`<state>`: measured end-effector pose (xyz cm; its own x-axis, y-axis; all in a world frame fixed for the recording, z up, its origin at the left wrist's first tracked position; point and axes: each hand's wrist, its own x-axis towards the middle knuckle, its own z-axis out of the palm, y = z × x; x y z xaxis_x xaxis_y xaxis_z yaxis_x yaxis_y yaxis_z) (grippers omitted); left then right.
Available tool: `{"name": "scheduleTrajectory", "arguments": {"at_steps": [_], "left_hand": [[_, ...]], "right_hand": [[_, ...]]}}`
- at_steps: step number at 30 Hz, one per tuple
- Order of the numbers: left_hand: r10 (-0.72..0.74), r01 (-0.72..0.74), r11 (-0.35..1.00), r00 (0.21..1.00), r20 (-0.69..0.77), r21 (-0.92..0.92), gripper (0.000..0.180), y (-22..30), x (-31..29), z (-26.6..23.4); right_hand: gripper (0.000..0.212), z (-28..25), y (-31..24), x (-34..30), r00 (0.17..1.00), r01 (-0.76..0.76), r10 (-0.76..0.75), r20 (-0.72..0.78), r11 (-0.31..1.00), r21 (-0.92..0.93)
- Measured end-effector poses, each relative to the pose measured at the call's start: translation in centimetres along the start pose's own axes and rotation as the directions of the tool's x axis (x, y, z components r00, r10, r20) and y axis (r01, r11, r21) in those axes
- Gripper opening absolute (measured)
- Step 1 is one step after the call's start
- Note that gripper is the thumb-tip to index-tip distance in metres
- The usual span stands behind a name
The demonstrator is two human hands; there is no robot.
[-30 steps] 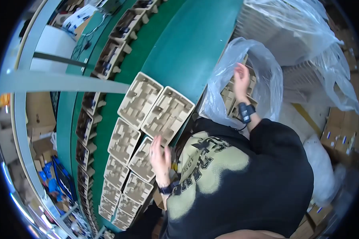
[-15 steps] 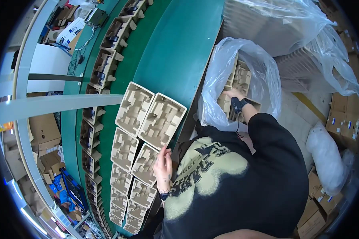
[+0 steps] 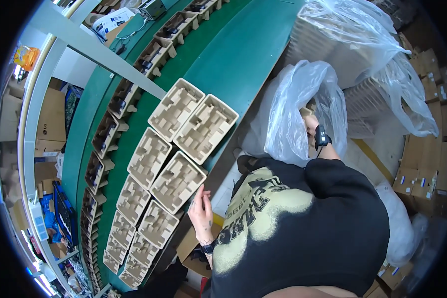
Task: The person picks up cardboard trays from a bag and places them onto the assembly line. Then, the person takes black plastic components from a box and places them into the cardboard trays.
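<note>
My right hand [image 3: 310, 124] is down inside a clear plastic bag [image 3: 288, 119] at the right of the bench. Its fingers curl round a tan moulded pulp tray [image 3: 309, 106], though the bag's folds hide most of it. My left hand [image 3: 200, 213] is empty, fingers loosely stretched, close beside the near edge of a pulp tray [image 3: 179, 183] on the bench. That tray belongs to a double row of similar trays, hollows facing up, with another tray [image 3: 206, 129] at its far end.
A green conveyor line [image 3: 149, 87] to the left carries pulp trays with dark parts inside. A slanted metal post [image 3: 99, 54] reaches over the bench. Bagged tray stacks [image 3: 342, 44] stand behind the open bag, and cardboard boxes [image 3: 417, 169] are at the far right.
My view has turned, so the tray rows now slant. My right hand has moved within the bag, and its folds cover more of the trays. My left hand stays by the row.
</note>
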<state>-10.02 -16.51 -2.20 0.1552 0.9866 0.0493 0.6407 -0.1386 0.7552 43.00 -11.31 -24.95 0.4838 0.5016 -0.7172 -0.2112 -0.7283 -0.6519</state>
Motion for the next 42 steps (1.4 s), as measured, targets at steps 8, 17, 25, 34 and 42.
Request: {"name": "scheduleTrajectory", "arguments": {"at_steps": [8,17,25,34,42], "left_hand": [[-0.010,0.007,0.992,1.000,-0.024,-0.128,0.032,-0.7,-1.9,1.7],[0.447,-0.394,0.874,0.881,0.154,-0.284,0.032,3.8,2.5,6.8],[0.519,-0.317,0.768,0.817,0.250,-0.557,0.038,9.3,7.4,9.9],[0.392,-0.197,0.705,0.909,0.143,-0.681,0.078,14.5,13.1,13.9],[0.052,-0.057,0.843,0.998,-0.025,-0.535,0.074,12.4,27.9,14.8]], "right_hand": [[0.037,-6.3,2.2,-1.3,0.989,0.059,-0.082,-0.125,0.982,-0.180],[0.030,-24.9,-0.9,-19.8,0.904,0.358,-0.245,-0.351,0.883,0.304],[0.035,-30.3,-5.5,-29.1,0.713,0.700,-0.497,-0.496,0.458,0.548],[0.041,-2.9,-14.8,-24.2,0.829,0.496,-0.541,-0.142,0.594,0.634],[0.046,2.1,-25.7,-9.6,0.439,0.871,-0.883,-0.166,0.464,-0.163]]}}
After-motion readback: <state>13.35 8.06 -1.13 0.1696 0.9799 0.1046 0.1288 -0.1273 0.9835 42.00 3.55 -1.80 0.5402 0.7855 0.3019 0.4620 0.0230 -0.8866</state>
